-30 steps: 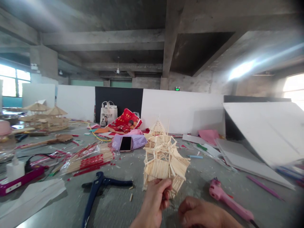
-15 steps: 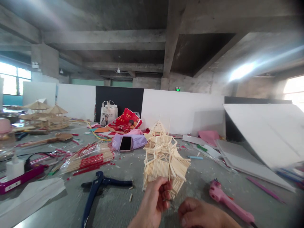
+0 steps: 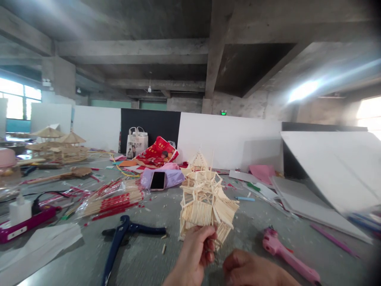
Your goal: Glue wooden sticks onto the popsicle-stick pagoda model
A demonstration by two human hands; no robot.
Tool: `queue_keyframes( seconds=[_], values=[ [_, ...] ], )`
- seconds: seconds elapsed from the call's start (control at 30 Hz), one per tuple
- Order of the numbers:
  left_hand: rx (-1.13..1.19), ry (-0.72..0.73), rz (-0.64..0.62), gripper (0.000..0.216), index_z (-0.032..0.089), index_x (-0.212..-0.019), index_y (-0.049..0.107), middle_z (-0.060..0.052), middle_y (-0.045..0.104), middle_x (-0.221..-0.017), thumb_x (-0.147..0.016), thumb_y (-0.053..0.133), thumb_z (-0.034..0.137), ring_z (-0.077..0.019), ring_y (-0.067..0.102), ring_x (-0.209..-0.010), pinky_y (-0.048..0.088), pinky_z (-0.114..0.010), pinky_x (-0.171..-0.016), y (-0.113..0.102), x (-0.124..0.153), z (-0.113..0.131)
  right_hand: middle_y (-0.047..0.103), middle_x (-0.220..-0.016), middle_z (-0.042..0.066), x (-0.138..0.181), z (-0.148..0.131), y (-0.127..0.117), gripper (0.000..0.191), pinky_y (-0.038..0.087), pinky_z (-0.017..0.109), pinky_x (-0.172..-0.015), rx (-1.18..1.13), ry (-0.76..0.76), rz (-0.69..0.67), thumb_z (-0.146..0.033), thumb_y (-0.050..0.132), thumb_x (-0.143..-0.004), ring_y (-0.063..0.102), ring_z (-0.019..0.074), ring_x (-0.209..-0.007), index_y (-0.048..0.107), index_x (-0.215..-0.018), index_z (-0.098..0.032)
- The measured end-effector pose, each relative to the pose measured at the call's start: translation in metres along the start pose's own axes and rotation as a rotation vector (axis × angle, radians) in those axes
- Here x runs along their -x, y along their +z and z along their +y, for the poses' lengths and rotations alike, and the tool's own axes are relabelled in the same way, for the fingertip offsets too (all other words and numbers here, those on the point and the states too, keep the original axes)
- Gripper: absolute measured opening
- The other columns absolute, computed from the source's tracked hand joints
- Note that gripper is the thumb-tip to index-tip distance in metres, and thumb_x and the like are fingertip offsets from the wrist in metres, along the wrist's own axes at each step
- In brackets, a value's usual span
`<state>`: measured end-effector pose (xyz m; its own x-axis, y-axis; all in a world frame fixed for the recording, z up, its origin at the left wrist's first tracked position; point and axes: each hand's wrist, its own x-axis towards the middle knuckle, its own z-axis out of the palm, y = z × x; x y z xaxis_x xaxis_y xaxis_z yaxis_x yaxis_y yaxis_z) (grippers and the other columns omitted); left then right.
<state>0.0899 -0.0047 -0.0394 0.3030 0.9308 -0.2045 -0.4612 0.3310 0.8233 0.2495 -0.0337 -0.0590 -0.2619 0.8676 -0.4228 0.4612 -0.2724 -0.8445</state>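
A tiered pagoda model [image 3: 198,212] built of thin pale wooden sticks stands upright on the grey table in front of me. My left hand [image 3: 196,252] is closed, with thumb and forefinger pinched at the near lower edge of its roof; the other fingers curl under. Whether a separate small stick is between those fingertips is hidden. To the right and nearer to me, my right hand [image 3: 253,270] is curled closed, apart from the model. What it holds, if anything, cannot be seen.
Dark blue pipe cutters [image 3: 126,230] lie left of the model, a pink glue gun [image 3: 288,256] right. Further back are bundled sticks [image 3: 116,198], a phone [image 3: 158,181] on purple cloth, and white boards [image 3: 315,206]. A purple power strip [image 3: 29,224] lies far left.
Hardly anything differs. My left hand stays at the roof edge and my right hand stays curled beside it; the view has shifted very slightly.
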Motion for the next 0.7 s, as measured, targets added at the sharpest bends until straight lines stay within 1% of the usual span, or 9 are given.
queue_keyframes(
  seconds=[0.2, 0.33, 0.43, 0.57, 0.7],
  values=[
    [-0.013, -0.008, -0.011, 0.014, 0.009, -0.073, 0.063, 0.002, 0.051, -0.056, -0.065, 0.063, 0.020, -0.0030, 0.040, -0.042, 0.024, -0.012, -0.034, -0.0012, 0.0000, -0.0001, 0.055, -0.052, -0.005, 0.0046, -0.0032, 0.0006, 0.027, 0.019, 0.015, -0.036, 0.005, -0.011, -0.012, -0.022, 0.058, -0.056, 0.041, 0.0040, -0.036, 0.059, -0.082, -0.014],
    [-0.006, -0.006, -0.017, 0.014, 0.009, -0.072, 0.063, 0.002, 0.052, -0.056, -0.063, 0.064, 0.020, -0.0028, 0.040, -0.042, 0.024, -0.012, -0.034, -0.0017, -0.0007, -0.0012, 0.053, -0.049, -0.006, 0.0045, -0.0023, 0.0015, 0.024, 0.017, 0.015, -0.035, 0.012, -0.001, -0.007, -0.021, 0.055, -0.057, 0.036, 0.0039, -0.034, 0.057, -0.080, -0.015],
    [-0.004, 0.000, -0.022, 0.014, 0.009, -0.072, 0.062, 0.002, 0.051, -0.056, -0.064, 0.063, 0.020, -0.0027, 0.040, -0.042, 0.024, -0.012, -0.034, -0.0017, -0.0012, -0.0017, 0.050, -0.049, -0.007, 0.0038, -0.0032, 0.0019, 0.023, 0.017, 0.014, -0.036, -0.003, -0.009, -0.029, -0.022, 0.056, -0.054, 0.035, 0.0027, -0.035, 0.056, -0.077, -0.015],
    [-0.001, -0.007, -0.023, 0.012, 0.009, -0.072, 0.062, 0.002, 0.052, -0.056, -0.065, 0.062, 0.019, -0.0024, 0.040, -0.042, 0.024, -0.012, -0.034, -0.0024, -0.0008, -0.0011, 0.044, -0.047, -0.007, 0.0034, -0.0062, 0.0021, 0.015, 0.018, 0.012, -0.038, -0.021, -0.034, -0.082, -0.023, 0.057, -0.053, 0.031, 0.0012, -0.039, 0.056, -0.065, -0.013],
    [0.012, -0.008, -0.037, 0.011, 0.009, -0.073, 0.062, 0.002, 0.052, -0.058, -0.066, 0.062, 0.018, -0.0022, 0.041, -0.043, 0.025, -0.011, -0.034, -0.0041, -0.0012, 0.0001, 0.044, -0.047, -0.006, 0.0035, -0.0089, 0.0021, 0.013, 0.017, 0.012, -0.036, -0.018, -0.048, -0.112, -0.024, 0.056, -0.055, 0.029, 0.0015, -0.038, 0.055, -0.062, -0.013]
  ],
)
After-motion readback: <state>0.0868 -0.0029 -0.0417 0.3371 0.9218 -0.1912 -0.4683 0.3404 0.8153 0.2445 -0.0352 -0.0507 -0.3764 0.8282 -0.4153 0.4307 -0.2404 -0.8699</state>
